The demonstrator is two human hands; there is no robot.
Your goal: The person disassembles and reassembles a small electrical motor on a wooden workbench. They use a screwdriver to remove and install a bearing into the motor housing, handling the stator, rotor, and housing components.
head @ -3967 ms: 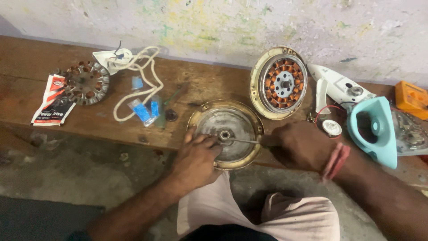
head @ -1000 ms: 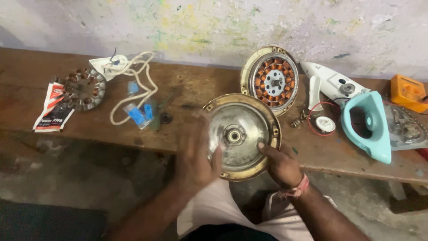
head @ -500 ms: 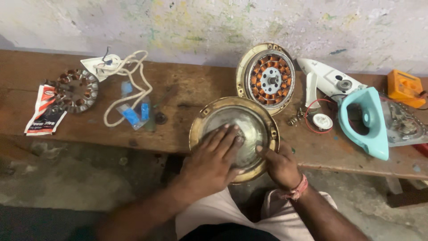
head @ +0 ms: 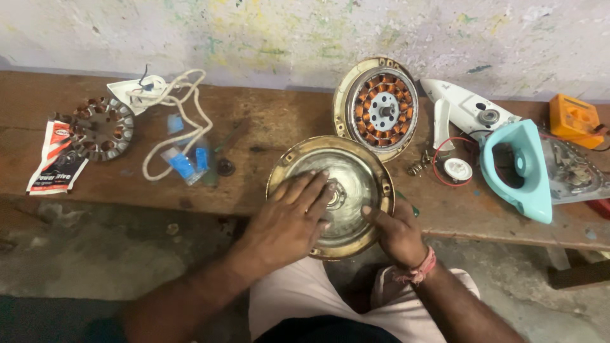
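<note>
A round brass-coloured metal motor cover (head: 356,159) lies at the front edge of the wooden bench (head: 273,121), hollow side up. My left hand (head: 289,219) rests flat inside it, fingers spread toward the centre hub. My right hand (head: 395,230) grips the cover's lower right rim, thumb inside the bowl. Behind it a second housing with copper windings (head: 379,108) leans against the wall.
At left lie a bare stator (head: 100,128), a red-and-black packet (head: 54,159), a white cord with plug (head: 168,111) and blue bits (head: 185,162). At right sit a dismantled iron with teal handle (head: 518,168), its white shell (head: 467,111) and an orange meter (head: 575,119).
Four seconds ago my right hand held a tool at the cover's centre. Since then the tool is gone, my left hand has settled flat in the cover and my right holds the rim.
</note>
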